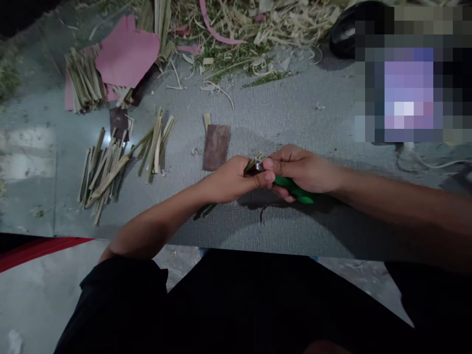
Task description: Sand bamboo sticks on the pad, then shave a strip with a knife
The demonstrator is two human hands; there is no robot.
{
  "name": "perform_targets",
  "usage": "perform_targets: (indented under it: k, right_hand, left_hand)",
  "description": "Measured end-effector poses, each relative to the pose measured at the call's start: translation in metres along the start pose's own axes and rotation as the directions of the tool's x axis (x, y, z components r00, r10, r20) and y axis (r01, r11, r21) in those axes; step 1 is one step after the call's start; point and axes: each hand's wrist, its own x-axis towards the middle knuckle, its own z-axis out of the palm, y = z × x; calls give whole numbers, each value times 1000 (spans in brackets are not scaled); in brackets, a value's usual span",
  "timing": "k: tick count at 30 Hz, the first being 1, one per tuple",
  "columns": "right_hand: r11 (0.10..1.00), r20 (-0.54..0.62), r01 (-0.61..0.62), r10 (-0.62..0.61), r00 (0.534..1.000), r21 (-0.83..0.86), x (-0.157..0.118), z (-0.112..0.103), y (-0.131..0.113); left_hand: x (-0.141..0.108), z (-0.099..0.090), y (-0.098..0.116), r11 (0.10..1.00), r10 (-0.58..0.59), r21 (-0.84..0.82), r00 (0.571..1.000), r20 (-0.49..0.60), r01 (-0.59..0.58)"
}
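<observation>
In the head view my left hand [234, 179] is closed around a few green plant strips [254, 160]. Their tips stick out above the thumb, and other ends show below the wrist. My right hand [311, 169] grips a green-handled tool [295, 191] with a short metal head [259, 165]. That metal part lies against the strips, between the two thumbs. My fingers hide most of the tool, so its exact kind cannot be made out. A brown rectangular piece, perhaps sandpaper [216, 147], lies just beyond my left hand, partly over a pale strip [207, 119].
Left on the grey table [177, 221] lie loose bundles of strips [106, 172] and a smaller group [157, 147]. Pink paper [129, 51] covers more strips. Shavings [258, 29] are heaped along the back. A black rounded object [346, 32] stands beside a blurred-out area with a white cable [438, 161].
</observation>
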Motion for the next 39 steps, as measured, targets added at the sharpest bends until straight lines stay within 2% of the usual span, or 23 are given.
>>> perform_targets:
  k: [5,8,10,12,13,14,15,19,21,23,26,29,34,39]
  right_hand:
    - [992,-187,126,-130,974,-33,2,10,6]
    - [986,-263,158,-165,951,-48,3,14,8]
    - [983,-377,181,-174,910,-18,3,12,5]
    - [972,-509,233,-189,840,23,4,7,1]
    - [965,-543,259,-201,815,31,4,3,0]
    - [961,-543,276,-216,812,30,5,0,0]
    - [959,-508,283,-232,830,25,6,-2,1]
    - [968,-246,249,-239,939,12,8,-9,7]
    - [978,-133,207,-202,970,22,7,-10,8]
    - [993,-22,109,-108,994,37,4,-9,6]
    - [996,104,-59,52,993,63,-1,-8,3]
    - [986,158,-139,124,980,88,-3,-6,2]
    - [973,209,-201,174,962,115,-2,-7,7]
    - [973,216,-175,141,966,150,-2,-6,8]
  left_hand:
    - [3,-1,4,1000,-1,-2,1000,-25,1]
    - [4,1,8,1000,-21,2,999,-24,21]
    - [2,1,8,997,-58,44,997,-51,60]
    - [0,1,6,992,-92,83,992,-83,99]
    - [-1,1,6,990,-102,92,991,-91,110]
    - [-2,0,5,989,-105,90,990,-97,114]
    - [-2,0,5,991,-102,78,989,-107,111]
    - [0,0,5,999,-32,-9,992,-120,31]
    - [2,2,5,996,22,-82,998,-64,-27]
    - [2,4,4,988,50,-142,999,-23,-52]
    - [0,6,2,991,16,-134,998,-57,-24]
    - [-3,8,1,995,3,-101,999,-50,-8]
    - [-5,10,1,999,30,-31,999,-26,-31]
    - [-2,8,-2,997,63,55,998,-4,-62]
